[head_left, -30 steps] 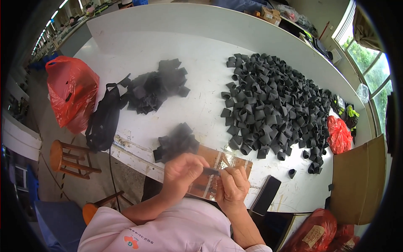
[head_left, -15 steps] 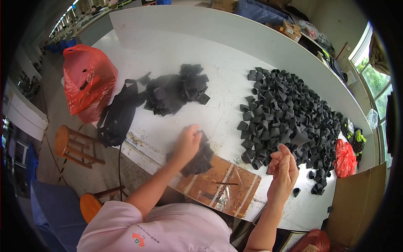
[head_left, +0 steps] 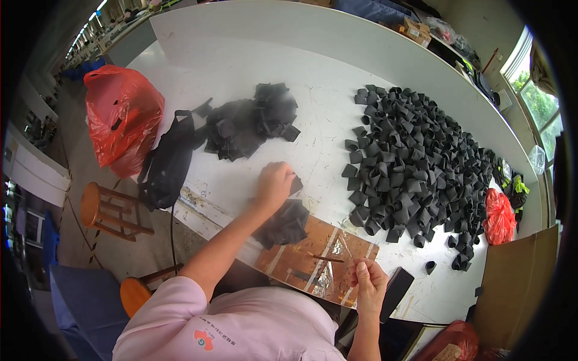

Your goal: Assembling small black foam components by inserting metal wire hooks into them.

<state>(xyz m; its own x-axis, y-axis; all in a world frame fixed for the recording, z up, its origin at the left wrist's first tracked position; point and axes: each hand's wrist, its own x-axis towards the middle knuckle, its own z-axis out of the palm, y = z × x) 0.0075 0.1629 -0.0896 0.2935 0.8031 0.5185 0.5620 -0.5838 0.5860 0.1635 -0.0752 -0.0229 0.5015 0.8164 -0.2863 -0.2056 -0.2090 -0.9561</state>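
My left hand (head_left: 275,186) is closed over the table with a small black fabric piece (head_left: 295,185) at its fingers. Just below it, a loose stack of flat black fabric pieces (head_left: 283,225) overlaps the brown board (head_left: 361,253) at the near table edge. My right hand (head_left: 369,283) hovers by the board's right end, thumb and fingers pinched together; anything between them is too small to make out. A thin brown stick (head_left: 327,259) lies on the board. To the right spreads a big heap of folded black fabric loops (head_left: 415,162).
Farther left are another pile of black pieces (head_left: 241,129), a black bag (head_left: 168,162) and a red plastic bag (head_left: 123,120). A dark flat object (head_left: 397,292) is beside my right hand. A raised white panel (head_left: 289,21) borders the table; a wooden stool (head_left: 99,204) stands left.
My right hand has come down and left from the edge of the loop heap to the board. My left hand has risen slightly off the stack, with a black piece showing at its fingers.
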